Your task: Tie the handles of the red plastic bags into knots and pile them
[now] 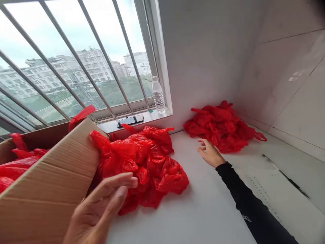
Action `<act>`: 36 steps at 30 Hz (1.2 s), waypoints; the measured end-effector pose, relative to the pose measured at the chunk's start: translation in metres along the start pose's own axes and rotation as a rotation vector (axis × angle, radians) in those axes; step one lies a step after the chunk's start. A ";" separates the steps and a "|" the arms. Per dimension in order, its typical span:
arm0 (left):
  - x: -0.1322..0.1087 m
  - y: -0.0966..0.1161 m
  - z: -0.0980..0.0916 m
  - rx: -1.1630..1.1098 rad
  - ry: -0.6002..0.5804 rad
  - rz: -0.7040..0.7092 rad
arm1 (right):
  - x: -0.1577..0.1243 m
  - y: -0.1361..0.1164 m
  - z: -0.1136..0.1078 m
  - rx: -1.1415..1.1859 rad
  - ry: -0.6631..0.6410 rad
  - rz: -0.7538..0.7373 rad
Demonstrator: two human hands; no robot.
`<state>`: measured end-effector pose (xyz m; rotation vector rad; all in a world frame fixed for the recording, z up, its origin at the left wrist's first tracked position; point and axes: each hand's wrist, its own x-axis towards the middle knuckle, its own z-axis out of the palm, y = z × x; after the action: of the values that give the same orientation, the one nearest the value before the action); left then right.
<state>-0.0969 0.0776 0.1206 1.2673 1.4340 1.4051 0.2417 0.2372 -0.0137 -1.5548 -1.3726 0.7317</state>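
Note:
My left hand (pixel 98 210) is in the lower left foreground, holding nothing, its thumb apart from the fingers. It hovers in front of a heap of crumpled red plastic bags (pixel 152 159) beside the cardboard box. Over the white tabletop, my right hand (pixel 210 153) is also empty, with its fingers loosely bent and apart. Just beyond its fingertips lies a second pile of red plastic bags (pixel 218 123), in the corner against the wall. Whether the fingertips touch that pile, I cannot tell.
A cardboard box (pixel 66 169) at the left holds more red bags (pixel 22 166). On the windowsill are a phone (pixel 130 120) and a clear plastic bottle (pixel 158 96). A pen (pixel 284 174) and a marked white sheet (pixel 274 193) lie at the right. Metal bars cross the window.

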 end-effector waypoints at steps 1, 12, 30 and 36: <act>-0.010 -0.028 0.020 -0.199 -0.123 -0.157 | 0.006 0.012 0.000 -0.065 0.028 0.008; -0.039 -0.161 0.080 -1.079 -0.354 -0.532 | 0.072 0.038 0.018 -0.513 0.135 -0.195; -0.043 -0.166 0.084 -0.982 -0.435 -0.528 | 0.087 -0.029 -0.017 -0.191 0.231 -0.415; -0.051 -0.159 0.090 -0.958 -0.542 -0.544 | -0.015 -0.064 -0.040 -0.002 0.214 -0.527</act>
<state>-0.0212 0.0652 -0.0530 0.4973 0.5177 1.0234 0.2456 0.2109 0.0588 -1.1544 -1.5247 0.2337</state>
